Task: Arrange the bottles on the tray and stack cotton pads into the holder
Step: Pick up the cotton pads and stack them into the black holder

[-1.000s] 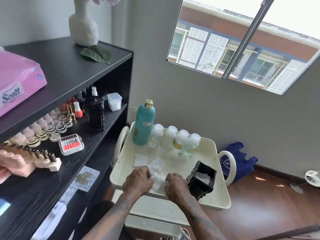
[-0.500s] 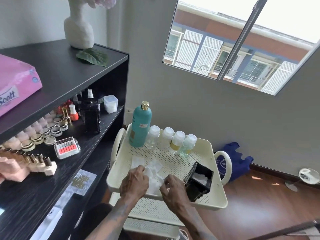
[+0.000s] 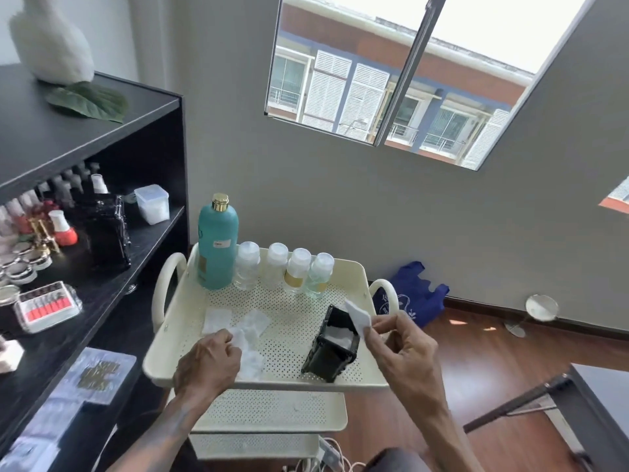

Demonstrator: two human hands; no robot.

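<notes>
A cream perforated tray (image 3: 299, 318) tops a cart. Along its far edge stand a tall teal bottle (image 3: 218, 247) with a gold cap and several small clear bottles (image 3: 284, 270) with white caps. A black holder (image 3: 335, 345) sits at the tray's right with white pads inside. Loose white cotton pads (image 3: 245, 330) lie on the tray's left part. My right hand (image 3: 398, 349) pinches one cotton pad (image 3: 357, 316) just above the holder's right rim. My left hand (image 3: 207, 364) rests curled on the loose pads, fingertips on them.
A black shelf unit (image 3: 102, 267) at the left holds nail polish bottles, jars, a black box and a small white tub (image 3: 153, 203). A blue bag (image 3: 413, 298) lies on the wood floor by the wall. A dark table edge (image 3: 599, 403) is at the right.
My right hand has lifted off the pile with one pad and moved right, up over the holder. My left hand stays on the loose pads. The camera has tilted.
</notes>
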